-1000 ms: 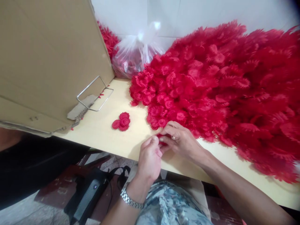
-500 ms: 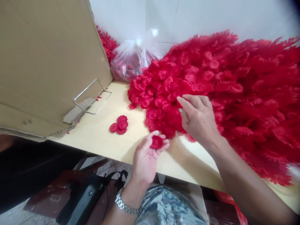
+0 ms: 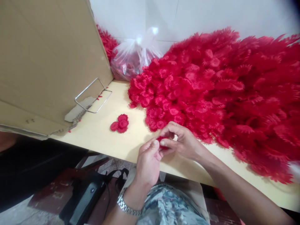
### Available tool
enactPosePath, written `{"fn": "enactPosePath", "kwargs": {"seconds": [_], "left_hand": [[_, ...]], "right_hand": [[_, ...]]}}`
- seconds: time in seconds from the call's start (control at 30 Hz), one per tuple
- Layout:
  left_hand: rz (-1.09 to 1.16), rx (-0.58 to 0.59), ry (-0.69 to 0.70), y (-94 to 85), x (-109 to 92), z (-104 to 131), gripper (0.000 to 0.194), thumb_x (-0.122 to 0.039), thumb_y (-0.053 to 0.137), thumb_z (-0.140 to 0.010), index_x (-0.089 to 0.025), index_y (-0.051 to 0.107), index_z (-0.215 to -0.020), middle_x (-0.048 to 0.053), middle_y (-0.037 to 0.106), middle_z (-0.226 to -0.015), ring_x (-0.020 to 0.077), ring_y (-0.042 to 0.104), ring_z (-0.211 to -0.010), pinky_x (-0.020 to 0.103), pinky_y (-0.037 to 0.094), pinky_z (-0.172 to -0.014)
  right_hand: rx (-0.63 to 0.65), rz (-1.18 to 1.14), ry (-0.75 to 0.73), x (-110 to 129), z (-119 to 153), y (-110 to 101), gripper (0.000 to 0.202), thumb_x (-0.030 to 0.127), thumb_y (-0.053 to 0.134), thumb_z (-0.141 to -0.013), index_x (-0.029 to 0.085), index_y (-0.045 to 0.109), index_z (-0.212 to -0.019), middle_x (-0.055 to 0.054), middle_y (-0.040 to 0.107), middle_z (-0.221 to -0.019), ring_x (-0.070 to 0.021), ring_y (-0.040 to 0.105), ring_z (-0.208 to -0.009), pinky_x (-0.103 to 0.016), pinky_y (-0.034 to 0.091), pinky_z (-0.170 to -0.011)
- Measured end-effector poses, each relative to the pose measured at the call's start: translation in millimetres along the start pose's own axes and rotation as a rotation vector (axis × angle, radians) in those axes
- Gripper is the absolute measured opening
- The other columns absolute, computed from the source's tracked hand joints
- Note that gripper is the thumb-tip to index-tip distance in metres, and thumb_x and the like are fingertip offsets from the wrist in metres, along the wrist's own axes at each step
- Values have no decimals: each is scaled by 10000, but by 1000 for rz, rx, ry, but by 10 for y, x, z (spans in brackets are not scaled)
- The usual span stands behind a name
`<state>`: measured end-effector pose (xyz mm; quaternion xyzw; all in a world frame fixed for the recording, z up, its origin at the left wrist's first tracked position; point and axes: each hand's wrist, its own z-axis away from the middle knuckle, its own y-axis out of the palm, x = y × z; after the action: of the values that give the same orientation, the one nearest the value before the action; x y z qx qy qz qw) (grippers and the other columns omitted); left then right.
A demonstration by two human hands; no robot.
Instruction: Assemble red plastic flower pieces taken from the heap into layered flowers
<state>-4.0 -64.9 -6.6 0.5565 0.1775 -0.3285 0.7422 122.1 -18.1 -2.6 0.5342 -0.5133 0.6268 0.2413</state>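
A small red toothed-edge flower piece (image 3: 161, 139) is pinched between both hands above the table's front edge, mostly covered by fingers. My left hand (image 3: 148, 162), with a metal watch at the wrist, is closed around its left side, thumb on top. Thumb and fingertips of my right hand (image 3: 184, 142) press together at its right side; whether they hold a second piece I cannot make out. Behind the hands spreads a large heap of similar red flower pieces (image 3: 199, 84). Left of the hands lies a small cluster of red flower pieces (image 3: 122, 124) on the table.
A cardboard box (image 3: 47, 62) stands at the left, with a bent wire frame (image 3: 93, 96) against its lower corner. By the wall sits a clear plastic bag (image 3: 131, 61) with red contents. The pale table (image 3: 93, 132) ends just before my lap. A dark bag (image 3: 82, 200) rests below.
My right hand has come down and left from the heap to meet my left hand. The left hand's fingers have closed over the flower piece that lay in its open palm.
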Motion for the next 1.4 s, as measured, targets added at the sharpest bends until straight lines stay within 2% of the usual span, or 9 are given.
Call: {"fn": "enactPosePath", "kwargs": {"seconds": [0.1,0.3,0.53,0.73,0.9,1.07,1.13,1.23,1.4], "left_hand": [[-1,8,-25,-12,-13,11,133,-195,566,-808,-103,657,-777,58,647,-743,179,628,-785,370,511,-805],[32,-29,-8,-15,-10,8,118,-216,618,-777,-119,625,-710,14,605,-620,143,612,-682,344,514,-780],[-68,-51,49,-16,22,12,138,-264,644,-760,-130,670,-780,55,665,-754,182,639,-814,315,511,-770],[-86,-51,98,-70,45,-16,159,-209,598,-787,-145,675,-910,44,684,-804,178,644,-837,321,520,-779],[-34,-125,64,-104,-25,-56,140,-187,578,-796,-109,644,-891,68,700,-766,196,674,-742,375,530,-771],[27,-87,23,-98,-81,-71,260,-182,524,-825,-95,582,-1063,105,705,-831,207,679,-734,359,530,-731],[36,-85,13,-83,-84,-78,248,-197,490,-844,-84,594,-1039,106,697,-835,182,659,-666,310,524,-636],[92,-86,-10,-46,-64,-89,236,-213,464,-867,-95,623,-994,72,678,-813,120,608,-603,237,488,-558],[87,-57,22,-18,1,-82,139,-201,547,-831,-101,640,-805,16,618,-668,79,563,-592,208,489,-627]], "right_hand": [[25,-16,10,17,8,-23,23,165,603,-786,180,586,-782,18,512,-737,-91,527,-615,-200,426,-521],[29,392,-178,120,49,4,102,150,635,-780,174,614,-877,-30,532,-810,-146,533,-748,-248,440,-612],[-53,217,-230,80,41,55,147,78,541,-823,189,637,-827,-13,554,-783,-102,567,-698,-175,444,-550],[-158,430,-360,57,28,69,231,51,450,-840,159,638,-918,-22,576,-721,-101,559,-617,-186,455,-533],[-439,790,-426,18,-271,-265,255,62,431,-840,135,647,-953,-69,620,-759,-148,561,-659,-249,467,-557],[-492,1047,-385,30,-470,-547,244,145,489,-841,136,653,-1022,-136,643,-977,-263,554,-897,-417,460,-770],[-451,934,-392,62,-380,-458,223,193,508,-858,160,651,-1026,-119,643,-977,-246,558,-888,-406,461,-776],[-219,686,-362,105,-169,-183,233,287,613,-816,187,646,-1024,-91,626,-937,-220,557,-865,-355,487,-735],[-60,417,-244,76,-26,91,154,146,645,-776,168,665,-928,-62,589,-839,-175,562,-807,-280,491,-667]]}}
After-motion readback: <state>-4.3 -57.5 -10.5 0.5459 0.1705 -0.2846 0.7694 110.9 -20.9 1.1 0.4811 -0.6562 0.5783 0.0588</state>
